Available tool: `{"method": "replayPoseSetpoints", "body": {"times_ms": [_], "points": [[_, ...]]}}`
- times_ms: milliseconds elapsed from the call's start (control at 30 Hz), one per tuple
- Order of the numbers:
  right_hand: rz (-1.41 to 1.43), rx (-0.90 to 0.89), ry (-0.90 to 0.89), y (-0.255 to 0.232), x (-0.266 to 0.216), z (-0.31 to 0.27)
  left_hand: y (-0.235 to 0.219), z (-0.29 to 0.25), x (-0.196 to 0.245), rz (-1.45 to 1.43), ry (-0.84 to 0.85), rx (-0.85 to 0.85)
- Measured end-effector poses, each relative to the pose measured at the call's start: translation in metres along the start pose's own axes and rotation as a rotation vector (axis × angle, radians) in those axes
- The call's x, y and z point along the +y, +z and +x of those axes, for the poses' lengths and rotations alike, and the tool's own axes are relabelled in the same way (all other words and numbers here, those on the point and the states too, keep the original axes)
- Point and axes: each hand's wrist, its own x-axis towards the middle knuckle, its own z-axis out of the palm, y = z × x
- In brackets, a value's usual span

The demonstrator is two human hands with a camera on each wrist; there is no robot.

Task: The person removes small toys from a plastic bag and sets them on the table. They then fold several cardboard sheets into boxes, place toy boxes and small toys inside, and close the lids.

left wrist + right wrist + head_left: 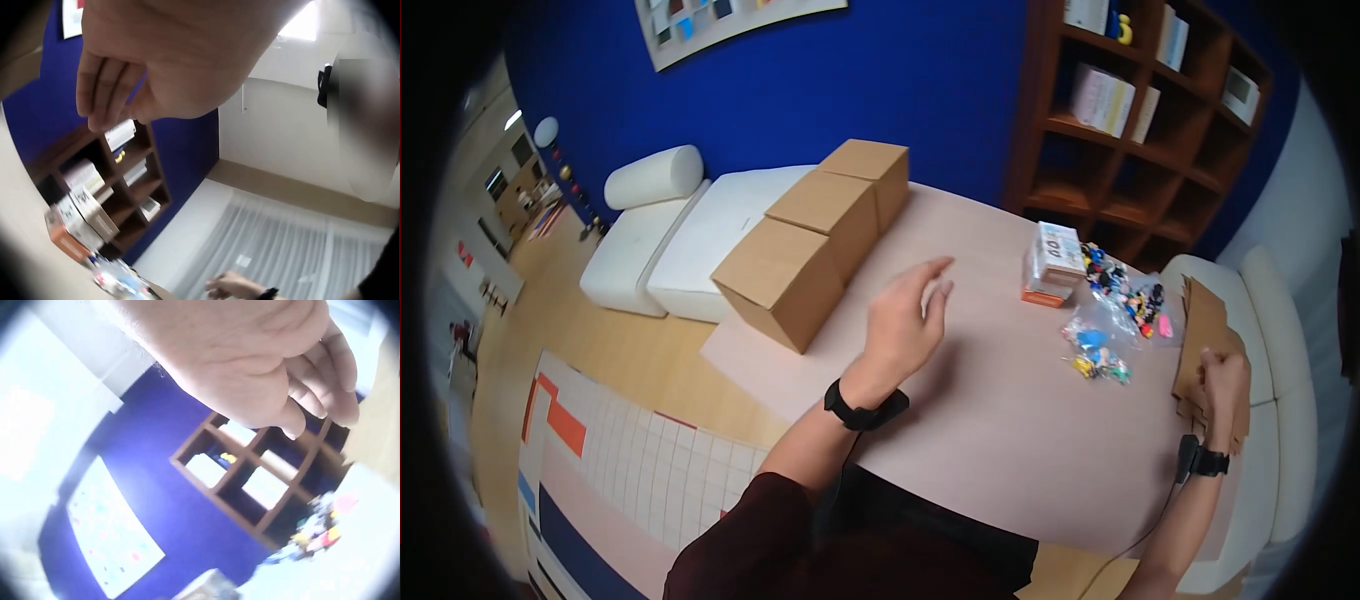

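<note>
My left hand hovers over the table with nothing in it, fingers loosely bent and the thumb apart. Left of it stand brown cardboard boxes in a row along the table's edge. My right hand is at the table's right side, above flattened cardboard that it overlaps in the head view. From the right wrist, the bent fingers show no object between them and the thumb, with the cardboard's tan surface beside them.
Toward the back right, a small white-and-orange box stands beside a pile of small colourful toys. Clear bags of toys lie in front. White sofa seats flank the table; a brown shelf stands behind.
</note>
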Motion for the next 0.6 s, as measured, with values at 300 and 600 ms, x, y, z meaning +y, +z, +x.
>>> {"method": "replayPoseSetpoints", "body": {"times_ms": [300, 600], "points": [[1.113, -0.529, -0.328, 0.045, -0.204, -0.106, -0.121, 0.024, -0.089, 0.952, -0.046, 0.229], [1.433, -0.434, -0.209, 0.044, -0.225, -0.114, -0.176, 0.019, -0.1, 0.982, -0.473, -0.266]]}}
